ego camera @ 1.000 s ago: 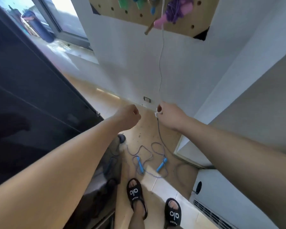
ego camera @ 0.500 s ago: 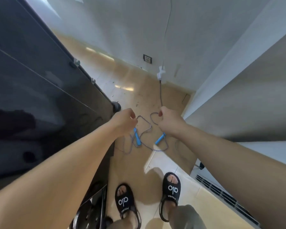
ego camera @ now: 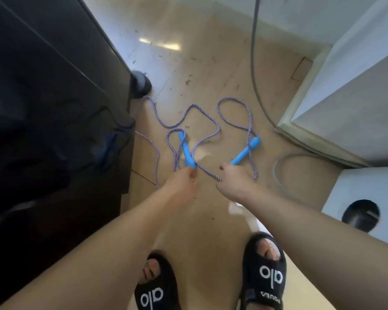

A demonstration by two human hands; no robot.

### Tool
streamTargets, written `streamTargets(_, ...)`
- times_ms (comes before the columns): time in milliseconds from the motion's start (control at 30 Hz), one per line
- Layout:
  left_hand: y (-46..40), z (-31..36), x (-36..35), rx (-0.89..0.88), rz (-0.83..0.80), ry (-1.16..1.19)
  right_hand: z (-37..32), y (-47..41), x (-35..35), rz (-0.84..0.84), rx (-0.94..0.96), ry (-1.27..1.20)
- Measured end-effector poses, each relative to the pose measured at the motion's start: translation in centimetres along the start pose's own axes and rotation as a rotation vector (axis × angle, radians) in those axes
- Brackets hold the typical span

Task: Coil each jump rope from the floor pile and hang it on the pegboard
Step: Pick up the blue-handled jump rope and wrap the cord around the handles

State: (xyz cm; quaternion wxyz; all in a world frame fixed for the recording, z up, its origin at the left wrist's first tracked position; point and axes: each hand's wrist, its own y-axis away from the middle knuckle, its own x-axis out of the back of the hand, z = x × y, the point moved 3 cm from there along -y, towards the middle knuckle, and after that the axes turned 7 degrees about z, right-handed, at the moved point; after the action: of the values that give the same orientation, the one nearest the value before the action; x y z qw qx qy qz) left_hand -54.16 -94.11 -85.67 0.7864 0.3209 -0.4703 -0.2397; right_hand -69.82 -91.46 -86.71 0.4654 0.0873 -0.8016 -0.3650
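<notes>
**Both hands down at the jump rope on the floor**

A dark cabinet [ego camera: 54, 108] stands at the left. Beside it the jump rope [ego camera: 202, 139] lies in loose loops on the wooden floor [ego camera: 211, 63]. The left hand [ego camera: 182, 186] reaches the near end of the left blue handle [ego camera: 186, 153], fingers curled; whether it grips is unclear. The right hand [ego camera: 233, 184] is closed at the end of the right blue handle [ego camera: 246, 153]. A grey cable [ego camera: 254, 63] runs toward the white cabinet [ego camera: 356, 97] at the right.
</notes>
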Motion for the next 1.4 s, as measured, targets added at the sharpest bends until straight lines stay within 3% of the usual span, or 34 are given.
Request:
streamTargets(200, -7.2, -5.2, -6.2, 0.011, 0.017, 0.075, 1.9, -7.3, -9.5, 0.081, 0.180, 0.208)
streamTargets(333, -9.4, -6.9, -7.6, -0.013, 0.081, 0.124, 1.7, -8.1, -12.0, 0.176, 0.278, 0.346)
streamTargets(400, -9.4, -7.1, -7.6, -0.044, 0.105, 0.136, 2.0, -7.4, -13.1, 0.097, 0.257, 0.243)
streamTargets(467, -8.4, -6.8, -7.3, -0.092, 0.096, 0.092, 2.1, -5.9, -13.1, -0.093, 0.267, 0.193)
streamTargets(567, -5.8, -6.0, -5.7, -0.179, 0.060, -0.047, 1.4, -3.5, -10.3, -0.231, 0.268, 0.131)
streamTargets(700, -1.8, -3.7, -3.2, -0.308, 0.032, -0.200, -1.3, 0.7, -3.1, -0.278, 0.260, 0.055)
streamTargets(900, 8.1, -1.1, 0.0, -0.287, -0.125, 0.029, -3.0, 8.7, 7.2, -0.072, 0.290, -0.082)
streamTargets(1067, 15.6, -0.9, 4.3, -0.382, 0.167, -0.063, 0.1, 14.1, 11.8, 0.219, 0.230, -0.293)
streamTargets(1133, 17.9, -1.5, 5.9, -0.383, 0.405, -0.277, 1.1, 16.0, 12.9, 0.334, 0.211, -0.198)
streamTargets(1200, 19.8, -2.1, 7.3, -0.297, 0.584, -0.318, 1.3, 17.8, 13.6, 0.391, 0.191, -0.098)
streamTargets(1267, 21.4, -2.2, 8.0, -0.283, 0.609, -0.159, 0.6, 19.4, 13.7, 0.358, 0.217, 0.034)
streamTargets(1333, 23.5, -0.9, 8.3, -0.425, 0.614, 0.020, -0.8, 21.0, 13.3, 0.276, 0.307, 0.165)
streamTargets(1400, 26.4, 2.1, 8.4, -0.600, 0.627, 0.077, -2.4, 22.7, 12.8, 0.170, 0.415, 0.086)
